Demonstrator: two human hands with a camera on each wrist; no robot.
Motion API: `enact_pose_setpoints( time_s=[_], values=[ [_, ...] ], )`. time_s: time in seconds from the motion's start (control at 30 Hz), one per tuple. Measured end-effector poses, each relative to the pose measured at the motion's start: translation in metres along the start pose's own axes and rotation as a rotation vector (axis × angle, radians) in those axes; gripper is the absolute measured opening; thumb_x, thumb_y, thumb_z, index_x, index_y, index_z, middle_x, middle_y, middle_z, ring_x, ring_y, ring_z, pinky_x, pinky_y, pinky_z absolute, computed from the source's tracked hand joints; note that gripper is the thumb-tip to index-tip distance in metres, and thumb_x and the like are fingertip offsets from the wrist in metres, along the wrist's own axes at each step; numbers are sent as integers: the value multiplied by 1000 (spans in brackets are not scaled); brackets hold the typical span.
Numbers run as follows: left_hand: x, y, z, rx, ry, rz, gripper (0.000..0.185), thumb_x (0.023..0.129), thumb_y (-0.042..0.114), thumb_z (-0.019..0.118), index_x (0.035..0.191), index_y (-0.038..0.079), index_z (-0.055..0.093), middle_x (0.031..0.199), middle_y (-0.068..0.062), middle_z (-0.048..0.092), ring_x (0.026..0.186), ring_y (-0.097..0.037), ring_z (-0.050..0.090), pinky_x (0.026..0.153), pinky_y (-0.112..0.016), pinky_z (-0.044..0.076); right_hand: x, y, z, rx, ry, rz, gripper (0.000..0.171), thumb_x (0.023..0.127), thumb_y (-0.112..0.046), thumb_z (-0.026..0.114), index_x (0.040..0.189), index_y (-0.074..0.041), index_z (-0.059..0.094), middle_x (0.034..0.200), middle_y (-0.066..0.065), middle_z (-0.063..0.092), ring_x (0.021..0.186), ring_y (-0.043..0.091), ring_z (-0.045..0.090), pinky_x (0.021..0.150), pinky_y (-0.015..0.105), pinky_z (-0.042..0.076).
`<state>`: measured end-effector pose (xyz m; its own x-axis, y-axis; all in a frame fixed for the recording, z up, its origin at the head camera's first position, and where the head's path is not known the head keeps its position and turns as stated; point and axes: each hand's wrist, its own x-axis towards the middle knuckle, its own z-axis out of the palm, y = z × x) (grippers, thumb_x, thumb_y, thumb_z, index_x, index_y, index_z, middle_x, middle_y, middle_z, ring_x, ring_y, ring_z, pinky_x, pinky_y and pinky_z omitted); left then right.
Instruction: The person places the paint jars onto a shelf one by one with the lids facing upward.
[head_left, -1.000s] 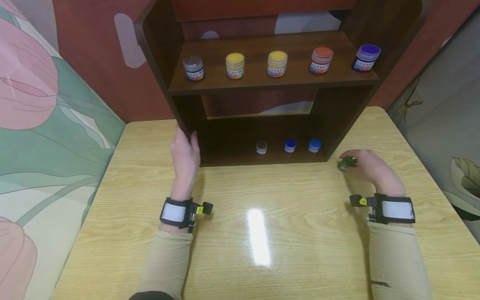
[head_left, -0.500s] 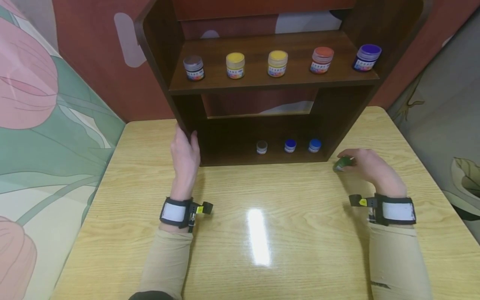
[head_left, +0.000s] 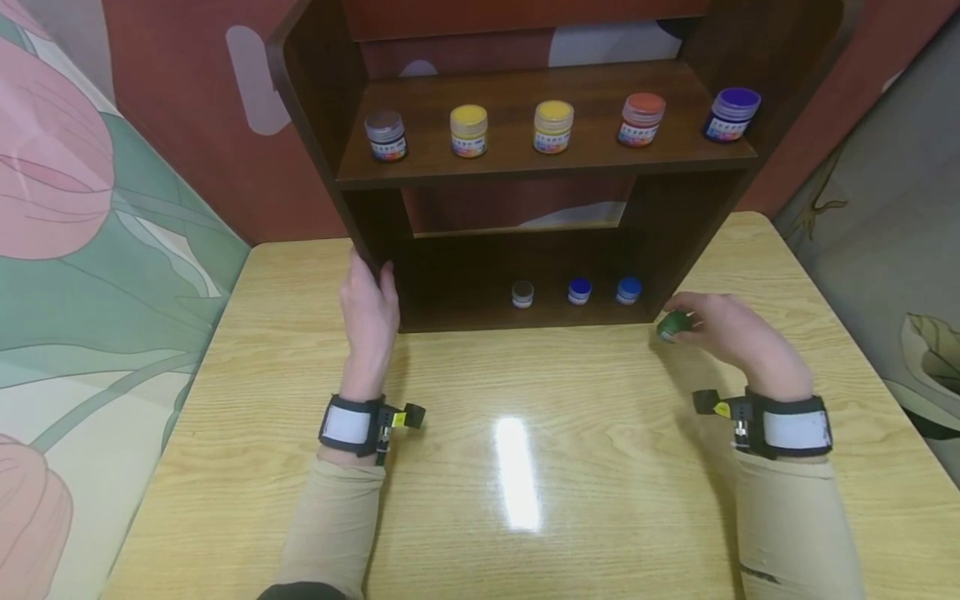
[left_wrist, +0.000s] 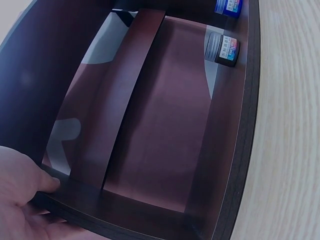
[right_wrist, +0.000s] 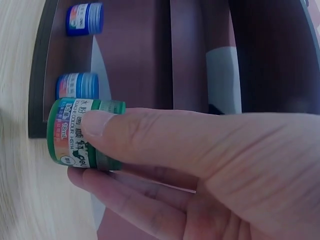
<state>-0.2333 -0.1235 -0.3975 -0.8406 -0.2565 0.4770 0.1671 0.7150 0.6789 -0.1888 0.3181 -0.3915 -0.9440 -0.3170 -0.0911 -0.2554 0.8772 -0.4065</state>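
Observation:
My right hand (head_left: 705,323) pinches a small green paint jar (head_left: 673,325) (right_wrist: 75,132) between thumb and fingers, just off the table in front of the dark wooden shelf's (head_left: 525,158) right foot. My left hand (head_left: 369,304) rests against the shelf's left side panel (left_wrist: 55,192), thumb on its front edge. On the bottom shelf stand a grey-lidded jar (head_left: 522,293) and two blue-lidded jars (head_left: 579,291) (head_left: 628,289). The upper shelf carries several jars: grey, two yellow, orange and purple.
The shelf unit stands at the back of a light wooden table (head_left: 525,467) against a red wall. A floral panel (head_left: 90,250) lines the left side, and the table's right edge drops off near my right arm.
My right hand has carried the green jar leftward and slightly up, closer to the shelf's bottom opening. The left hand has stayed on the side panel.

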Motion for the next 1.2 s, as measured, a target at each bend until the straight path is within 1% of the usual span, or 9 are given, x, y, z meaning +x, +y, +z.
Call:
enact_pose_setpoints(
  time_s=[0.23,0.37,0.5,0.77,0.93,1.07,1.2],
  values=[
    [0,0,0,-3,4,8,38,103,15,54,136,-1,48,127,-24,64,119,-38,64,101,-50,53,3,-13,1,-20,21,-26,35,86,-5,75,118,4,63,101,19,73,94,41,72,85,57,57],
    [1,0,-1,-5,10,20,37,103,15,54,135,-2,48,126,-24,65,118,-38,64,99,-50,54,7,-17,3,-33,45,-44,36,86,-6,76,118,4,62,99,21,74,93,42,72,83,56,57],
    [0,1,-2,-8,16,30,37,103,15,53,135,-2,48,125,-25,65,116,-39,65,97,-50,55,10,-20,6,-19,66,-61,35,87,-6,75,117,4,62,99,21,74,93,41,72,83,55,57],
    [-1,-1,0,-4,16,20,37,103,16,54,134,-3,49,125,-26,65,115,-41,65,97,-51,55,9,-23,6,3,110,-86,31,87,-2,73,117,4,64,97,21,74,89,39,73,82,54,59],
    [-1,0,0,-14,15,27,38,103,15,53,136,-2,48,127,-26,64,117,-41,65,97,-51,55,8,-24,6,28,134,-101,29,88,-1,71,116,4,65,100,23,74,89,40,73,80,53,59],
    [-1,0,0,-21,7,42,38,103,14,53,137,-1,47,129,-24,63,119,-40,64,100,-50,54,9,-25,6,36,148,-95,31,90,-4,71,119,5,64,106,26,72,89,40,73,81,54,59],
    [-2,-1,-1,-23,11,40,37,102,13,53,136,-2,48,127,-25,64,118,-41,64,99,-51,54,9,-26,7,41,160,-82,33,91,-6,71,122,5,65,112,28,70,91,40,73,82,54,59]
  ],
)
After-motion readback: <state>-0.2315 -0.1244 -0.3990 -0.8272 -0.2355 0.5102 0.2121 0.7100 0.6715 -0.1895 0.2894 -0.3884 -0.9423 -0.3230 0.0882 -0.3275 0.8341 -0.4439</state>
